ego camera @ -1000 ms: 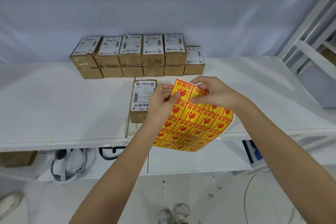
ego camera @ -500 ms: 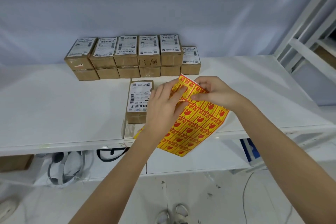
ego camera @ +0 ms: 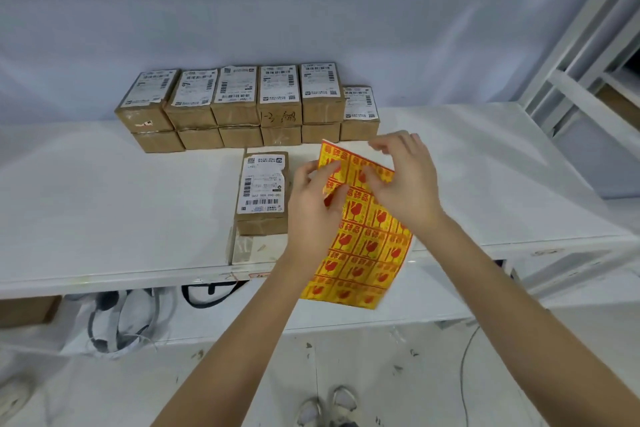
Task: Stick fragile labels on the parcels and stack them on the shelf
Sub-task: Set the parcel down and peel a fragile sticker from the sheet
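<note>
The left hand [ego camera: 313, 204] pinched the sticker sheet [ego camera: 360, 239] by its upper left edge; the right hand [ego camera: 401, 180] picked at a top label. Thin and floppy, it likely peels best from a corner. The parcel [ego camera: 262, 194] lay just left of the left hand.
</note>
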Demonstrator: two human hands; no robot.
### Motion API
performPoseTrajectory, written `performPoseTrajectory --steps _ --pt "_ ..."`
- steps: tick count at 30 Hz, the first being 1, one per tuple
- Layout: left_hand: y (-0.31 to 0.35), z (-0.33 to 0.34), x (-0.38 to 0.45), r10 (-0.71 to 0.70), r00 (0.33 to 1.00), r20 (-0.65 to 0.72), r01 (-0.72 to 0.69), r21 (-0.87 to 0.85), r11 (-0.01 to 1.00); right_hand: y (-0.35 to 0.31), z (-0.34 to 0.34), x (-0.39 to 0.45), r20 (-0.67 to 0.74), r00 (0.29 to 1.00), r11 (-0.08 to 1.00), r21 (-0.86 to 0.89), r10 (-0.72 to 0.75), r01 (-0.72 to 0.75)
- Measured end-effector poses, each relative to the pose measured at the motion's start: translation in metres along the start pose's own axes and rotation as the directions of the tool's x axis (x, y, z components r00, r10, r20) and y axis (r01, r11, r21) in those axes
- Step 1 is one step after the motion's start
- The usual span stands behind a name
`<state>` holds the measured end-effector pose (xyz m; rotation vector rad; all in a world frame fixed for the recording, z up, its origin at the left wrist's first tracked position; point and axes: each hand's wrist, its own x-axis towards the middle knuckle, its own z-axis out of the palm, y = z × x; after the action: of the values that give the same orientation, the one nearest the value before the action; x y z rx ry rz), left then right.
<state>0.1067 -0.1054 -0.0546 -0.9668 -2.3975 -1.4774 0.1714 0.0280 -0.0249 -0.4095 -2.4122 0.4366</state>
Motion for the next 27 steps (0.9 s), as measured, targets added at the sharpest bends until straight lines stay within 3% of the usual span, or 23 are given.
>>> performPoseTrajectory --steps 2,7,12,15,20,23,27 --pt "0.0 0.002 0.002 -0.04 0.999 -0.024 0.039 -0.042 0.998 -0.008 0.008 -0.016 -0.112 0.994 1.0 -0.005 -0.013 0.012" --pt "-0.001 0.004 0.002 -0.16 0.987 -0.007 0.155 -0.22 0.963 -0.011 0.026 -0.042 0.004 0.975 0.961 0.165 0.224 -0.221" --pt "0.002 0.002 0.002 -0.21 0.976 0.062 0.218 -0.373 0.902 -0.008 0.033 -0.047 -0.035 0.995 0.995 0.05 0.088 -0.087" --pt "-0.001 0.003 0.003 -0.244 0.962 0.124 0.274 -0.427 0.862 0.004 0.035 -0.044 0.012 1.0 0.999 -0.044 -0.008 0.009" --pt "-0.018 0.024 0.002 -0.353 0.904 0.242 0.414 -0.28 0.866 0.032 0.057 -0.055 0.134 0.991 0.995 -0.086 -0.028 0.04" --pt "-0.026 0.037 -0.002 -0.348 0.896 0.276 0.403 -0.177 0.898 0.042 0.069 -0.069 0.148 0.989 0.998 -0.058 0.03 -0.022" --pt "-0.032 0.042 -0.004 -0.346 0.89 0.296 0.407 -0.177 0.896 0.045 0.074 -0.074 0.111 0.99 0.995 0.04 0.084 -0.089"
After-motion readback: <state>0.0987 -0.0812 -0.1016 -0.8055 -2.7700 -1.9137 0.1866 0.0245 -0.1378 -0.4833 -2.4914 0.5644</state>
